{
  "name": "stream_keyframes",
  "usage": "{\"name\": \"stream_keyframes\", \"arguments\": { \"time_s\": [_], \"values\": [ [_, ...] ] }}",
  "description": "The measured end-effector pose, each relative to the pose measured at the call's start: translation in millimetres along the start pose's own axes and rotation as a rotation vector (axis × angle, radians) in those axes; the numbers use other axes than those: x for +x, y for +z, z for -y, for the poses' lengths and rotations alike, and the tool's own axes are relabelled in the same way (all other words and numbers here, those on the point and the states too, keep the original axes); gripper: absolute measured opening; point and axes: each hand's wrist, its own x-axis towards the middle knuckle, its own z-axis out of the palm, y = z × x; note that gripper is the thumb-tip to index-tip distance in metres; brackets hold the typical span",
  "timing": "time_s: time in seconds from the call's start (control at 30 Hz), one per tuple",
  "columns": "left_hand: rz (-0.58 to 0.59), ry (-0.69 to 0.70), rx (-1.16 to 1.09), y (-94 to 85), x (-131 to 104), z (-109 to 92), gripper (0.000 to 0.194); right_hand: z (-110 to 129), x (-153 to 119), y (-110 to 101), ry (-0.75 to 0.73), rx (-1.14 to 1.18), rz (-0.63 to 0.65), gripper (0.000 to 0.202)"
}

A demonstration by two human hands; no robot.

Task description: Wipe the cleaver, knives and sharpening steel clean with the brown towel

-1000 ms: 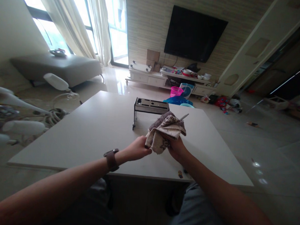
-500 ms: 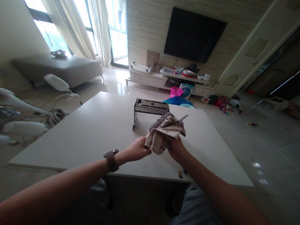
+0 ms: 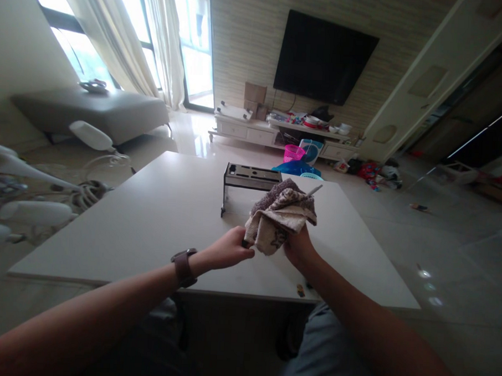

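My left hand (image 3: pixel 228 249) is closed on a dark handle, mostly hidden, at the near end of a knife. Its thin metal tip (image 3: pixel 316 190) pokes out past a brown-and-cream patterned towel (image 3: pixel 279 216). My right hand (image 3: pixel 299 245) grips this towel from below, bunched around the blade. Both hands hover just above the white table (image 3: pixel 158 217). A brown watch (image 3: pixel 184 266) sits on my left wrist. Just behind the towel stands a dark slotted knife rack (image 3: pixel 251 178) on thin legs.
Small dark bits (image 3: pixel 301 290) lie at the table's near edge. A grey sofa (image 3: pixel 96 112) and white fan parts (image 3: pixel 37 212) are at the left. A TV (image 3: pixel 323 57), a low cabinet (image 3: pixel 257 134), a pink basket (image 3: pixel 294 153) and floor clutter lie beyond.
My right hand and the towel have shifted slightly up and to the right along the blade. The left hand has stayed nearly still on the handle.
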Motion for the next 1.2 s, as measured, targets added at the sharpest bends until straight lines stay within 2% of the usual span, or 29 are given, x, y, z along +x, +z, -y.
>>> {"name": "stream_keyframes", "arguments": {
  "time_s": [0.13, 0.3, 0.4, 0.53, 0.63, 0.7, 0.8, 0.9, 1.03, 1.2],
  "values": [
    [0.067, -0.032, 0.058, -5.0, 0, -2, 0.014, 10, 15, -14, -0.042, 0.042, -0.056, 0.044],
    [0.095, -0.047, 0.080, -6.1, 0, -5, 0.018, 24, 43, -40, -0.082, 0.132, -0.192, 0.034],
    [0.092, -0.059, 0.102, -5.9, -1, -6, 0.018, 27, 55, -51, -0.128, 0.167, -0.219, 0.031],
    [0.081, -0.095, 0.119, -8.2, -2, -6, 0.020, 27, 62, -56, -0.183, 0.209, -0.278, 0.028],
    [0.064, -0.127, 0.077, -9.3, -3, -5, 0.020, 23, 62, -56, -0.109, 0.241, -0.298, 0.027],
    [0.053, -0.141, 0.029, -9.0, -3, -5, 0.021, 19, 60, -54, -0.019, 0.242, -0.277, 0.028],
    [0.028, -0.145, -0.026, -7.8, -3, -5, 0.023, 8, 51, -47, 0.064, 0.211, -0.163, 0.028],
    [-0.001, -0.112, -0.019, -6.2, 0, -4, 0.023, -5, 33, -34, 0.069, 0.155, -0.020, 0.032],
    [0.014, 0.021, -0.021, -2.7, 3, 1, 0.016, -23, 7, -15, 0.047, 0.068, 0.141, 0.042],
    [0.047, 0.040, -0.108, 0.2, 1, 8, 0.028, -32, -3, -6, -0.022, -0.001, 0.068, 0.037]
  ]
}}
